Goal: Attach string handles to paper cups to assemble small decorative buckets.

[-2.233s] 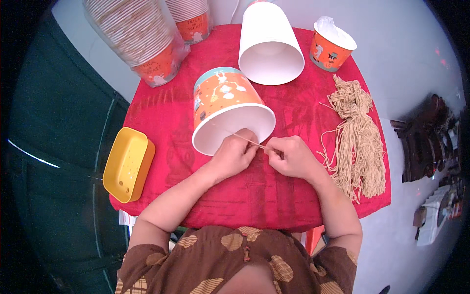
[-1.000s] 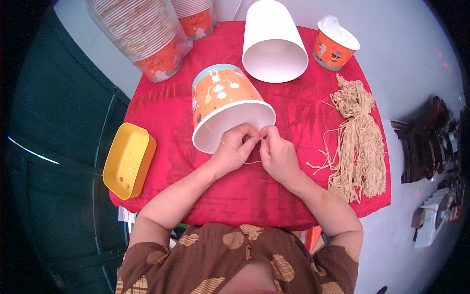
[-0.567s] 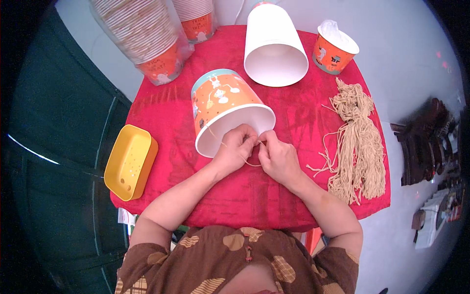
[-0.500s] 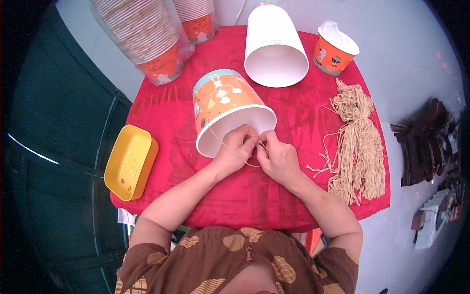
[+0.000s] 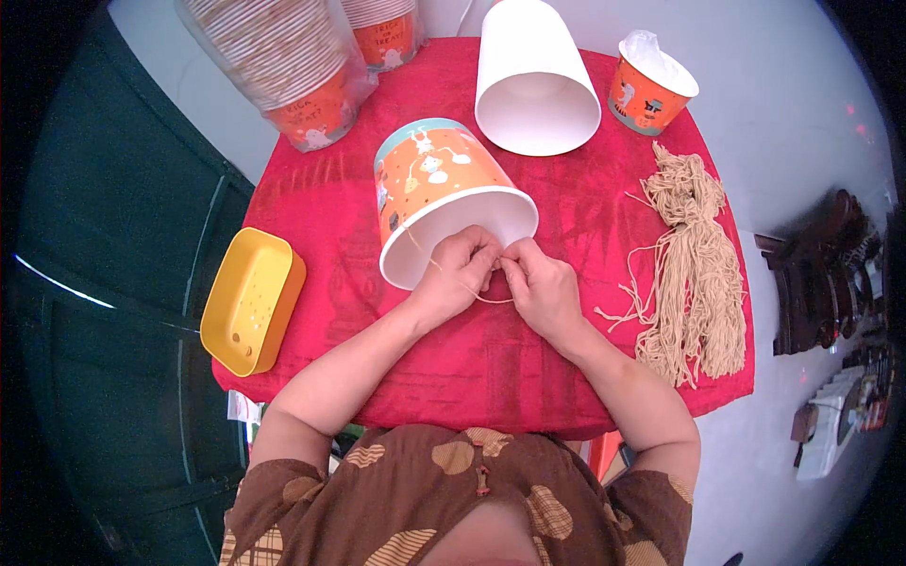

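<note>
An orange paper bucket (image 5: pixel 444 174) with a teal base band lies on its side, its white-rimmed mouth turned toward me. A thin beige string (image 5: pixel 421 247) comes from the bucket's rim on the left and loops past my wrist. At the mouth, my left hand (image 5: pixel 461 268) pinches the string with fingers pressed together. Right against it, my right hand (image 5: pixel 543 288) pinches too, thumb and forefinger closed on the string. The fingertips meet, so the exact spot where the string is gripped is mostly hidden.
A bundle of beige strings (image 5: pixel 694 283) lies at the right on the red tablecloth (image 5: pixel 415 377). Farther back are a white bucket stack (image 5: pixel 536 104), a small orange bucket (image 5: pixel 651 92) holding clear plastic, and bagged bucket stacks (image 5: pixel 316 108). A yellow tub (image 5: pixel 269 321) stands at left.
The whole view has shifted slightly, so the tabletop things sit a little higher. My fingers have drawn closer together on the string; the bucket stays on its side.
</note>
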Motion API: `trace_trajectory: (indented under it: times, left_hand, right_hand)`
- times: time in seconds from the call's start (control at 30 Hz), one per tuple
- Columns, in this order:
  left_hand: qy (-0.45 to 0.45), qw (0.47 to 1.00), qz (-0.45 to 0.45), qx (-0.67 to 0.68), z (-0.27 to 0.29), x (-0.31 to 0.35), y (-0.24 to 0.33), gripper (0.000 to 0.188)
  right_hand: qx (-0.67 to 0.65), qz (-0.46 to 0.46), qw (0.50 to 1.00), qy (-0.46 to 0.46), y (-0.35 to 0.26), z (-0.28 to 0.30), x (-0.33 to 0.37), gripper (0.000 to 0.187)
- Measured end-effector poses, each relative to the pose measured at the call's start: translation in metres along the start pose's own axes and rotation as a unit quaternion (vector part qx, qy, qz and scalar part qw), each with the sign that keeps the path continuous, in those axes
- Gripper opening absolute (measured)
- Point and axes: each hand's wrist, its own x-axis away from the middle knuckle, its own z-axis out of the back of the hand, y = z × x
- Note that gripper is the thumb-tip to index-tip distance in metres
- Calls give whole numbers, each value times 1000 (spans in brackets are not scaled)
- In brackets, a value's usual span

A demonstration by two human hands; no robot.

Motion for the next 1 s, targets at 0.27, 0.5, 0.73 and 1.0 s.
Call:
trace_trajectory:
  times: [0.27,0.5,0.73,1.0]
  left_hand:
    - [-1,999,29,46,-3,0,-2,18]
    - [-21,999,21,30,-1,2,4,20]
    - [66,992,-61,-92,-1,3,-11,17]
    - [82,971,-106,-198,-5,9,5,9]
  right_hand:
    - [7,13,1000,9,1,-1,0,8]
    - [-20,-16,1000,2,3,-1,-1,4]
    - [-11,-38,999,-5,1,-1,-1,6]
    - [-8,-37,999,0,1,-1,0,6]
